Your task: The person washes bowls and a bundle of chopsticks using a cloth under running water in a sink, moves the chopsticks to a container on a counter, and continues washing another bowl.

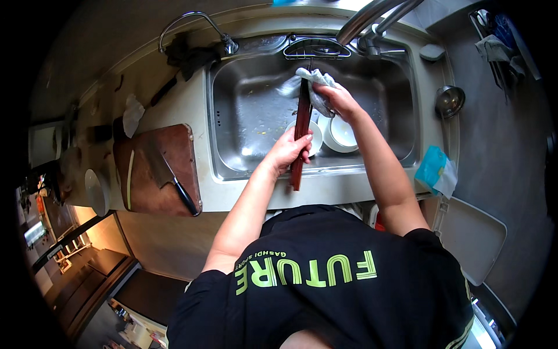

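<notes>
My left hand [288,151] is closed around the lower part of a bundle of long reddish-brown sticks, probably chopsticks [302,115]. The bundle points away from me over the sink, its near end above the front counter edge. In my right hand [339,101] is a damp-looking grey-white cloth [321,95], pressed against the upper part of the sticks. One side of the cloth is blurred. Beneath my hands, a white bowl [316,140] and stacked white bowls [342,134] sit in the stainless steel sink [261,104]. The sticks and left hand partly cover the first bowl.
Left of the sink, a kitchen knife [168,174] rests on a wooden cutting board [144,179]. A wire rack [317,49] hangs at the sink's back, near a faucet [372,46]. On the right are a metal ladle [450,101] and a blue tissue pack [432,168].
</notes>
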Motion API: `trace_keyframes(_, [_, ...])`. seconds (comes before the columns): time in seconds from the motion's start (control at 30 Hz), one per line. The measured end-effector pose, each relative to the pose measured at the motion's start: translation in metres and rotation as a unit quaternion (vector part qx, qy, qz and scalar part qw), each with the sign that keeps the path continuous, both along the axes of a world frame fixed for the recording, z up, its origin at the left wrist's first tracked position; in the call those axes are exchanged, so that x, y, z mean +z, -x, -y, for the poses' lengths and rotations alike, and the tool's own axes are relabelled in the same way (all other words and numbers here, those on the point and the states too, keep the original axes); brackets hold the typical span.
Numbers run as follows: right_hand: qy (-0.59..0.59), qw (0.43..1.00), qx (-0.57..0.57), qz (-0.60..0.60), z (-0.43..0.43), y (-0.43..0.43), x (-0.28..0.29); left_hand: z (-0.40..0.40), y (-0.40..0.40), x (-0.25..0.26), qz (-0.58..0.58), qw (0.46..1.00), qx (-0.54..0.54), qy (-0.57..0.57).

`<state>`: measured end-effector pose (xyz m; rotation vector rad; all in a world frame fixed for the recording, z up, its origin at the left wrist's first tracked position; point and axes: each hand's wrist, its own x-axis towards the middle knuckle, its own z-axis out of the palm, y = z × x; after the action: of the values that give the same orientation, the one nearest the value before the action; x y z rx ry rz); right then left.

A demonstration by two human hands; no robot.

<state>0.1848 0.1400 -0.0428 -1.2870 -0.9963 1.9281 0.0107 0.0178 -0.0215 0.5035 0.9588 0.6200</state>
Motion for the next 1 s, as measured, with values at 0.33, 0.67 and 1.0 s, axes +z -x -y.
trace_keyframes(0.33, [-0.163, 0.931, -0.097, 0.313, 0.053, 0.077, -0.012, -0.005, -0.026, -0.025, -0.505, 0.827, -0.047, -0.242])
trace_keyframes(0.67, [0.058, 0.966, -0.213, 0.132, -0.06, 0.003, -0.029, 0.022, -0.033, 0.003, -0.369, 0.892, -0.064, -0.254])
trace_keyframes(1.0, [0.012, 0.997, -0.02, -0.077, -0.021, -0.007, 0.013, -0.004, -0.001, 0.01, 0.138, 0.989, 0.026, 0.035])
